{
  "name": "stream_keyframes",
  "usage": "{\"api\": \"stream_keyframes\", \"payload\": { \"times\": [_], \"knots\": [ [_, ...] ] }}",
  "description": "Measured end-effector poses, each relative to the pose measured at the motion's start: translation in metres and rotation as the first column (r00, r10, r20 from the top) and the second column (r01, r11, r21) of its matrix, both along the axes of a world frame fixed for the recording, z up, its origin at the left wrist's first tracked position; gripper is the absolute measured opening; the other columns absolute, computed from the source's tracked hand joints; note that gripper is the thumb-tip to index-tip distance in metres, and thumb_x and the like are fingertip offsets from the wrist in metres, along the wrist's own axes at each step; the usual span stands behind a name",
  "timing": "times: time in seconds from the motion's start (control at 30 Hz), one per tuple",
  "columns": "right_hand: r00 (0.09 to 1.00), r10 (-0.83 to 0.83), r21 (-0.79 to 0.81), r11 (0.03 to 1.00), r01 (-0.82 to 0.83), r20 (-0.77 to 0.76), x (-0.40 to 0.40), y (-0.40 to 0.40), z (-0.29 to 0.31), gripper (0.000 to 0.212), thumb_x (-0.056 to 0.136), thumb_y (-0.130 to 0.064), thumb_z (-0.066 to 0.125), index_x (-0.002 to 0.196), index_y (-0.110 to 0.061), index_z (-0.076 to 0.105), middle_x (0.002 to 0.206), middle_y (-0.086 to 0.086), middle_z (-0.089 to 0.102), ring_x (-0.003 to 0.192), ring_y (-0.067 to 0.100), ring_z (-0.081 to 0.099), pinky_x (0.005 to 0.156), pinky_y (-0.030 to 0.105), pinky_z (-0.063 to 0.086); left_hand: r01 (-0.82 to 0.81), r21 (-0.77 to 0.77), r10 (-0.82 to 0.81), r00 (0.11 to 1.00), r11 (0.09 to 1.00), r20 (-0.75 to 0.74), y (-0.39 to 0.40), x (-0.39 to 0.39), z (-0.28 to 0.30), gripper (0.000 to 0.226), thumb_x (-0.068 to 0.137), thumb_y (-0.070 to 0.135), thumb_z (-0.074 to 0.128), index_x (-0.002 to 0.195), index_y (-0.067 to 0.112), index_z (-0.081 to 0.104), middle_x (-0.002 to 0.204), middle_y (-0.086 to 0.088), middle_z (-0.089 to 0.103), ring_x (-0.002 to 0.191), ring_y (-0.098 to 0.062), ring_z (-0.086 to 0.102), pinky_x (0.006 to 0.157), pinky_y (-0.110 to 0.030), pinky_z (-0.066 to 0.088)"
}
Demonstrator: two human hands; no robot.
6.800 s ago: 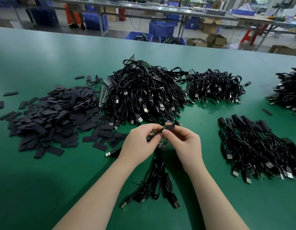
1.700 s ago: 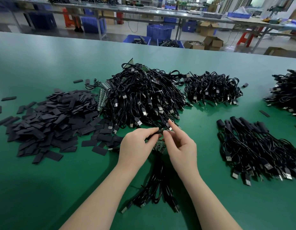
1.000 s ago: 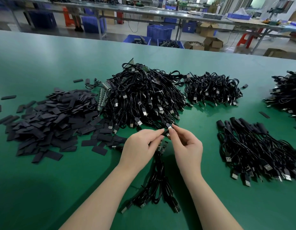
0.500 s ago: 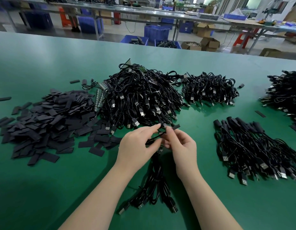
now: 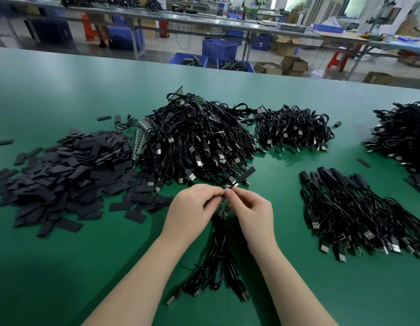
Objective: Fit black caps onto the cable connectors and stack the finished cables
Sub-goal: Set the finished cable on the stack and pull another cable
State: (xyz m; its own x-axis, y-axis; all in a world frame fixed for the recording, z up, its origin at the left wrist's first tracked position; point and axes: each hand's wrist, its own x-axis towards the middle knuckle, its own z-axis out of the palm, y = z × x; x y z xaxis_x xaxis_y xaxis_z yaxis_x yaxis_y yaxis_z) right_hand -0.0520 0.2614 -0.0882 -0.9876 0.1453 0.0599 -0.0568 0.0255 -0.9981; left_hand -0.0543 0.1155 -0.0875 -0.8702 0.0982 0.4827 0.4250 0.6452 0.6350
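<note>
Green matting covers the counter (image 5: 63, 267), and workbenches, blue crates and cardboard boxes are seen across the floor beyond it. At the near centre a small bundle of cables (image 5: 219, 262) is held up, its loose ends trailing toward the near edge. The bundle's upper end is gripped in the curled left hand (image 5: 192, 208), while one thin lead is pinched between thumb and fingertips of the right hand (image 5: 253, 208). A flat black cap (image 5: 245, 174) juts up and away just past the fingertips; whether it is fully seated on its connector cannot be told. Flat dark caps are heaped at the left (image 5: 63, 175); uncapped cables are piled in a large mound (image 5: 194, 142) behind the hands, and finished cables (image 5: 359, 212) are laid in a fan at the right. The cap is judged light, thin and pliable, best taken by its edges; the cable is limp, so it should be held close behind the stiff connector.
</note>
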Motion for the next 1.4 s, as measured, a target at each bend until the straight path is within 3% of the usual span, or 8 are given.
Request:
{"api": "stream_keyframes", "payload": {
  "times": [0.33, 0.5, 0.7, 0.87, 1.0, 1.1, 1.2, 1.4],
  "knots": [
    [0.988, -0.104, -0.326, 0.943, 0.062, -0.113, 0.002, 0.025, 0.049, 0.011, 0.091, -0.022, 0.063, 0.082, -0.023, 0.070, 0.100, 0.001, 0.075, 0.097, 0.018, 0.068, 0.091, 0.031, 0.055, -0.086, 0.199, 0.099, 0.993, 0.976, -0.057, 0.000, 0.003, 0.006, 0.042, 0.097, 0.050, 0.040, 0.122, 0.026, 0.064, 0.107, 0.030, 0.056, 0.095, 0.000, 0.058, 0.078, -0.012, 0.046],
    [0.896, -0.346, -0.021, 0.935, 0.354, -0.279, 0.009, 0.099, 0.111, 0.021, 0.101, -0.029, 0.051, 0.083, -0.031, 0.061, 0.071, -0.017, 0.065, 0.063, 0.006, 0.065, 0.057, 0.022, 0.055, -0.072, 0.097, 0.074, 0.997, 0.993, -0.019, 0.006, 0.003, 0.004, 0.045, 0.095, 0.053, 0.038, 0.121, 0.028, 0.065, 0.096, 0.031, 0.055, 0.087, 0.000, 0.056, 0.064, -0.014, 0.043],
    [0.868, -0.470, 0.924, 0.240, 0.299, -0.159, -0.032, 0.201, 0.098, 0.027, 0.100, -0.033, 0.050, 0.108, -0.013, 0.066, 0.090, 0.014, 0.063, 0.079, 0.033, 0.056, 0.070, 0.039, 0.048, -0.168, 0.069, 0.166, 0.986, 0.983, 0.026, 0.008, 0.003, 0.002, 0.026, 0.098, 0.035, 0.050, 0.116, 0.028, 0.067, 0.089, 0.020, 0.059, 0.074, -0.002, 0.054, 0.059, -0.014, 0.041],
    [0.811, -0.572, 0.983, 0.183, -0.020, 0.123, -0.036, 0.211, 0.048, 0.038, 0.104, -0.034, 0.041, 0.126, -0.009, 0.060, 0.117, 0.024, 0.053, 0.109, 0.041, 0.050, 0.092, 0.049, 0.047, -0.241, -0.011, 0.241, 0.968, 0.970, 0.072, 0.003, 0.000, 0.002, 0.023, 0.097, 0.032, 0.053, 0.113, 0.026, 0.068, 0.087, 0.019, 0.056, 0.064, 0.002, 0.049, 0.061, -0.023, 0.042],
    [0.855, -0.490, 0.975, 0.036, 0.219, -0.174, -0.030, 0.189, 0.048, 0.034, 0.100, -0.030, 0.050, 0.118, -0.005, 0.065, 0.118, 0.028, 0.058, 0.108, 0.045, 0.051, 0.087, 0.049, 0.044, -0.169, -0.170, 0.203, 0.956, 0.971, 0.211, 0.001, -0.003, -0.004, 0.034, 0.096, 0.045, 0.048, 0.118, 0.029, 0.067, 0.097, 0.014, 0.056, 0.084, -0.005, 0.055, 0.076, -0.030, 0.050],
    [0.940, -0.207, 0.943, 0.138, 0.303, -0.272, -0.020, 0.138, 0.064, 0.028, 0.094, -0.031, 0.060, 0.112, -0.011, 0.071, 0.107, 0.017, 0.069, 0.094, 0.037, 0.061, 0.079, 0.044, 0.050, -0.102, -0.288, 0.177, 0.953, 0.952, 0.245, 0.002, -0.004, -0.010, 0.038, 0.093, 0.053, 0.048, 0.123, 0.034, 0.064, 0.102, 0.016, 0.051, 0.098, -0.006, 0.051, 0.087, -0.028, 0.038],
    [0.994, 0.108, 0.932, 0.359, -0.043, 0.004, -0.008, 0.077, 0.066, 0.033, 0.094, -0.042, 0.060, 0.121, -0.025, 0.067, 0.115, -0.002, 0.066, 0.093, 0.014, 0.058, 0.089, 0.039, 0.052, -0.103, -0.282, 0.177, 0.951, 0.954, 0.252, 0.002, -0.006, -0.012, 0.031, 0.094, 0.050, 0.050, 0.117, 0.036, 0.066, 0.103, 0.016, 0.053, 0.099, -0.006, 0.050, 0.087, -0.028, 0.035],
    [0.941, 0.221, 0.918, 0.249, -0.309, 0.256, -0.002, 0.011, 0.026, 0.062, 0.090, -0.061, 0.057, 0.141, -0.026, 0.050, 0.133, 0.000, 0.047, 0.122, 0.020, 0.050, 0.096, 0.036, 0.048, -0.092, -0.219, 0.148, 0.956, 0.971, 0.253, -0.004, -0.007, -0.010, 0.023, 0.096, 0.033, 0.055, 0.112, 0.031, 0.070, 0.108, 0.013, 0.059, 0.100, -0.007, 0.054, 0.089, -0.033, 0.046]
  ]
}}
